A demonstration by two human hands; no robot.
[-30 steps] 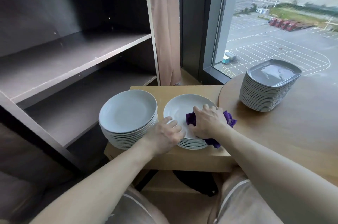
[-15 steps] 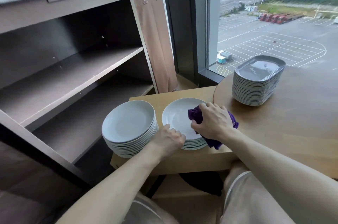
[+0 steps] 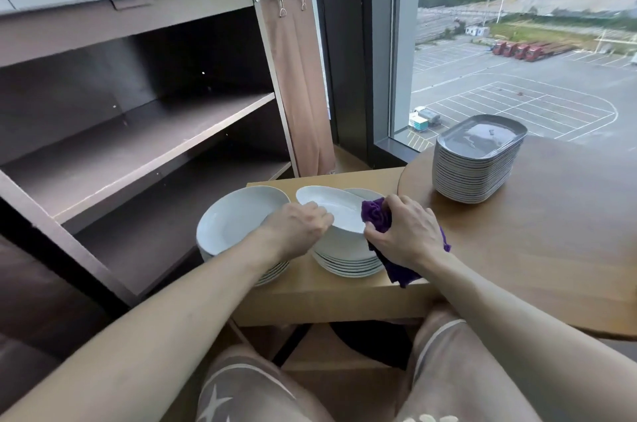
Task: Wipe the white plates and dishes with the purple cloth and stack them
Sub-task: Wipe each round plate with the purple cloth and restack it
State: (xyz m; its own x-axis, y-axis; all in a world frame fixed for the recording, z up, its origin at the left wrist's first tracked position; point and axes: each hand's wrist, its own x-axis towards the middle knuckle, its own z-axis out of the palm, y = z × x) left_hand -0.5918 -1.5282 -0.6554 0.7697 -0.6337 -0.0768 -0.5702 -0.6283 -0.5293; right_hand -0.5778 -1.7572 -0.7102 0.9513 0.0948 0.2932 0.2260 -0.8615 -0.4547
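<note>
Head view, frame centre: left hand [image 3: 296, 232] grips the top plate [image 3: 331, 211], tilted off the right stack [image 3: 348, 263]; right hand [image 3: 406, 235] clutches the purple cloth [image 3: 375, 214] at its rim. Wiping seems nearly finished; next, lay it level on the left stack [image 3: 238, 221].

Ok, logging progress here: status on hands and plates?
Left hand grips top plate, tilted off right stack. Right hand holds purple cloth at its rim. Nothing lying on left stack.

I count two piles of round white plates, the left pile [image 3: 234, 221] and the right pile [image 3: 348, 263]; one raised plate [image 3: 331, 209]; one pile of oblong dishes [image 3: 472, 173]; one purple cloth [image 3: 375, 214]; two hands, left hand [image 3: 296, 228] and right hand [image 3: 406, 235].
</note>
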